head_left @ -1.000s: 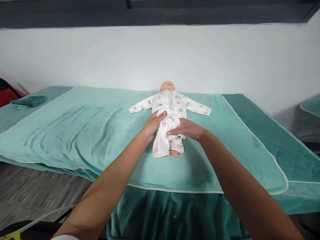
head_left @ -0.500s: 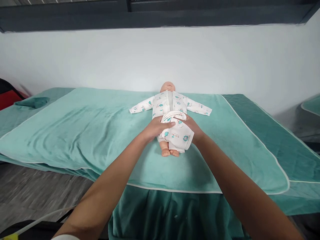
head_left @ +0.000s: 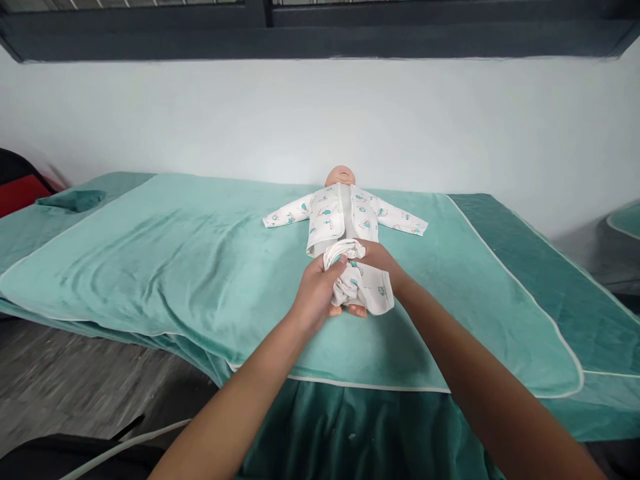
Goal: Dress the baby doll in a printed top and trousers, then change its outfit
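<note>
A baby doll (head_left: 340,176) lies on its back with its head toward the wall, in a white printed baby jacket (head_left: 326,217) whose front hangs apart over a pale layer. Its sleeves are spread to both sides. Over the doll's legs I hold white printed baby pants (head_left: 376,288), bunched into a ring at the top, with one leg hanging loose to the right. My left hand (head_left: 316,288) grips the left side of the bunch, thumb on top. At its right side my right hand (head_left: 381,260) is closed on the cloth, fingers partly hidden. The doll's feet (head_left: 356,311) peek out below.
A light green blanket (head_left: 200,267) with pale piping covers the bed, over a darker green sheet (head_left: 540,253). Behind stands a white wall (head_left: 320,120) under a dark window frame (head_left: 150,33). A red and black item (head_left: 20,190) is at far left; a pale cable (head_left: 135,441) runs at lower left.
The pants have been gathered more tightly and drawn down toward me, baring the jacket's lower hem. My left hand has moved lower, its thumb now pressing on the bunch.
</note>
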Demonstrator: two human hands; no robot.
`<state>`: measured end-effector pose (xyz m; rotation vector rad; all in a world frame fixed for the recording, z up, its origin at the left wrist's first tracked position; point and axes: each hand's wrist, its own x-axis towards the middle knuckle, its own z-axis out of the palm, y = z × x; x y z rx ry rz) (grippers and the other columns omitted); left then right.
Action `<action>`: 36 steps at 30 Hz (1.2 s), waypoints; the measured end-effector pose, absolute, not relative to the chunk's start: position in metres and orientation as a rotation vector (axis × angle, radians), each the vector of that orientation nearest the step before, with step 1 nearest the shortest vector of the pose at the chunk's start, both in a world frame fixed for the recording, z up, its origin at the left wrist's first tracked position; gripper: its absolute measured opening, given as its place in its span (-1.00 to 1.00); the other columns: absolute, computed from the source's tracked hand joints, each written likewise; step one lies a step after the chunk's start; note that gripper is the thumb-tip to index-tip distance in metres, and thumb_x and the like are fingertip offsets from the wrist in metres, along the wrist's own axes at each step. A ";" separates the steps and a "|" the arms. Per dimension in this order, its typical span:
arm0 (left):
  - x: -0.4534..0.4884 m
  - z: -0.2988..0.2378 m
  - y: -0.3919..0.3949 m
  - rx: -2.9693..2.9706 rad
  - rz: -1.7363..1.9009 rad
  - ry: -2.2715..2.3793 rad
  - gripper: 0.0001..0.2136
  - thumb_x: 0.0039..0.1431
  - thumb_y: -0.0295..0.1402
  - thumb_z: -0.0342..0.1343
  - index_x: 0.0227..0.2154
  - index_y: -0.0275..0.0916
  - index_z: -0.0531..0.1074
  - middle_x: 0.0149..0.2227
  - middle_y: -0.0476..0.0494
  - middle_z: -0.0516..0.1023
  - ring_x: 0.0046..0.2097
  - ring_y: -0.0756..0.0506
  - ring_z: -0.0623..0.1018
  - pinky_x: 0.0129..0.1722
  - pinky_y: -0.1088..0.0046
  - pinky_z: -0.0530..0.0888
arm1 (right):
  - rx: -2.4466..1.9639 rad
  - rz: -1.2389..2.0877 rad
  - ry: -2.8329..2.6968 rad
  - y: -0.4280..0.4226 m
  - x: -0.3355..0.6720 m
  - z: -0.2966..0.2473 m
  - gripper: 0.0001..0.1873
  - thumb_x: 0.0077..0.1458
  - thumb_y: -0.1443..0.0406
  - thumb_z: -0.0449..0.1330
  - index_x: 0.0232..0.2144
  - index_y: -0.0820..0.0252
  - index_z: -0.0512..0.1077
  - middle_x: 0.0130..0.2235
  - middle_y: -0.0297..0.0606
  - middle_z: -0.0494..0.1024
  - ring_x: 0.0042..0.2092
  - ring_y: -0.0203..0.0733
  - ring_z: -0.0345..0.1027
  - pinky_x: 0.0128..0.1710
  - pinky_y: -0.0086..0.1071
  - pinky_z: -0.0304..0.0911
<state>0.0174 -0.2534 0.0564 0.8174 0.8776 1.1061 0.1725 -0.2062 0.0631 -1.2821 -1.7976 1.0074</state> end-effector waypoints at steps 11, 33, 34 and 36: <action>0.017 0.050 -0.310 0.492 1.280 0.856 -0.64 0.06 -0.17 0.34 -0.17 -0.33 0.57 -0.20 -0.24 0.64 -0.18 -0.12 0.59 -0.21 0.43 0.45 | -1.382 0.607 -2.617 -0.197 0.178 0.070 -0.82 0.01 0.17 0.24 -0.37 0.15 0.46 -0.24 -0.25 0.64 -0.23 -0.09 0.46 -0.29 -0.34 0.21; -0.028 -0.003 -0.309 0.996 0.982 1.265 -0.76 0.23 -0.13 0.11 -0.38 -0.20 0.36 -0.43 0.06 0.30 -0.33 -0.03 0.29 -0.32 0.47 0.23 | -1.647 0.334 -2.797 -0.218 0.153 0.078 -0.91 0.09 0.25 0.19 -0.33 0.06 0.50 -0.22 -0.32 0.57 -0.24 -0.18 0.40 -0.38 -0.35 -0.04; -0.027 -0.001 -0.309 1.042 0.971 1.300 -0.77 0.24 -0.14 0.09 -0.40 -0.19 0.33 -0.44 0.06 0.28 -0.33 -0.03 0.28 -0.33 0.46 0.22 | -1.647 0.327 -2.791 -0.218 0.153 0.077 -0.91 0.11 0.25 0.19 -0.33 0.05 0.50 -0.22 -0.33 0.57 -0.23 -0.18 0.40 -0.38 -0.35 -0.04; -0.027 0.004 -0.309 1.099 0.942 1.338 -0.77 0.25 -0.16 0.07 -0.42 -0.18 0.28 -0.45 0.06 0.25 -0.34 -0.03 0.26 -0.35 0.46 0.20 | -1.621 0.329 -2.779 -0.218 0.155 0.076 -0.90 0.13 0.26 0.18 -0.33 0.04 0.51 -0.23 -0.35 0.58 -0.21 -0.18 0.42 -0.38 -0.35 -0.04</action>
